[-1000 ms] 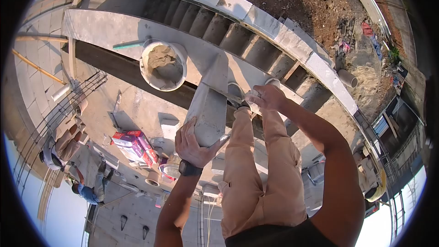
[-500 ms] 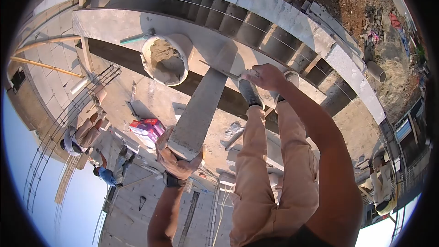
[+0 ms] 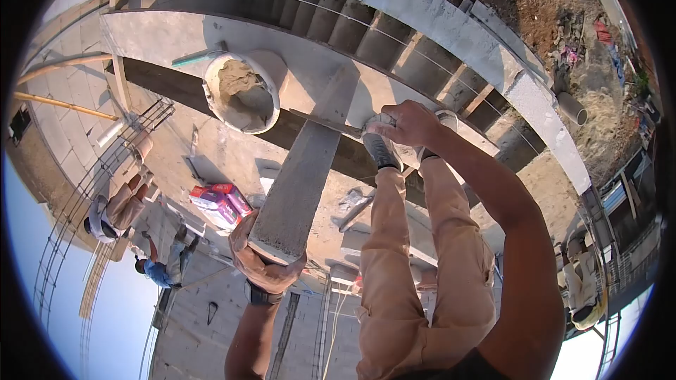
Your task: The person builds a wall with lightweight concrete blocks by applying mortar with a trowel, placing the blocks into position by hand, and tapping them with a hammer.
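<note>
A long grey block (image 3: 294,193) extends away from me. My left hand (image 3: 264,264) is wrapped round its near end, fingers on one side and thumb on the other. Closed round the grip end of a trowel (image 3: 320,122), my right hand (image 3: 403,125) holds the tool nearly edge-on, its thin blade crossing over the block towards its far end. The grip itself is hidden by my fingers. Left of the block stands a white bucket (image 3: 273,91) with grey mortar (image 3: 243,91) in it.
A green-handled tool (image 3: 193,59) lies beside the bucket. Below are a red and purple bag (image 3: 222,204) and two people (image 3: 116,211) (image 3: 165,267) at the left, another person (image 3: 583,285) at the right. A pale block wall (image 3: 436,21) with a string line curves along the far side.
My left hand and the near end of the block have shifted slightly left and down in view. The trowel blade has moved left across the block with my right hand.
</note>
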{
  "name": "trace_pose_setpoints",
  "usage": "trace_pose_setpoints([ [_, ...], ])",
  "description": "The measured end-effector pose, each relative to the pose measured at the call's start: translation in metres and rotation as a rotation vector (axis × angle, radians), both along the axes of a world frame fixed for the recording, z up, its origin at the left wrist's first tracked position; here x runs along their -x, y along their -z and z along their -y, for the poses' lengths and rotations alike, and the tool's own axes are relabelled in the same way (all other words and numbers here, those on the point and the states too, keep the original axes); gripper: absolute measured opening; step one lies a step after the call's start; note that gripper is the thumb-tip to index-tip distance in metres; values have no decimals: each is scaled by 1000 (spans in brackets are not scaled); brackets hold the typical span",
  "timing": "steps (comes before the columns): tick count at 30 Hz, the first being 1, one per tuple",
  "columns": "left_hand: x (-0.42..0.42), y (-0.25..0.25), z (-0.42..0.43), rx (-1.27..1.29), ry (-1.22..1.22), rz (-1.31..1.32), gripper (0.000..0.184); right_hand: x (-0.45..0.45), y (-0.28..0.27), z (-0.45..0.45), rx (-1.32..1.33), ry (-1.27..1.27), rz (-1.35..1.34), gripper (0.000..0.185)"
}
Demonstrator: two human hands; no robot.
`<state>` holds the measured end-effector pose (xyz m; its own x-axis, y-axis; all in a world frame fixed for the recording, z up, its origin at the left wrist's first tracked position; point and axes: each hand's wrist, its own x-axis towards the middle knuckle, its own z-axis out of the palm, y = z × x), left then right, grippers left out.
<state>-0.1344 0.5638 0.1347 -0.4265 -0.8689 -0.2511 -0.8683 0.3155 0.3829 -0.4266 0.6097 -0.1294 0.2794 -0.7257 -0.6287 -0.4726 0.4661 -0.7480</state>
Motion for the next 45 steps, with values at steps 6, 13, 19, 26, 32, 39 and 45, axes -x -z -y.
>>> trace_pose_setpoints([
  [6,-2,-8,4,-96,14,-29,77,-2,97,10,-113,31,-98,68],
  [13,5,-10,9,-14,38,36,71,-8,161,1,-334,13,-285,69],
  [19,-5,-7,-1,-26,9,31,73,9,102,-3,-137,-120,-168,61],
  [26,-16,-9,-7,-33,5,31,76,2,170,4,-268,-69,-358,65],
  [32,2,-7,3,-14,64,55,75,17,110,-6,-186,-101,-191,70],
  [39,-10,-2,-6,-10,-14,-35,72,-14,137,36,-293,77,-317,74],
  [45,3,-4,3,-10,7,-27,70,-3,83,-1,-158,-23,-248,73],
])
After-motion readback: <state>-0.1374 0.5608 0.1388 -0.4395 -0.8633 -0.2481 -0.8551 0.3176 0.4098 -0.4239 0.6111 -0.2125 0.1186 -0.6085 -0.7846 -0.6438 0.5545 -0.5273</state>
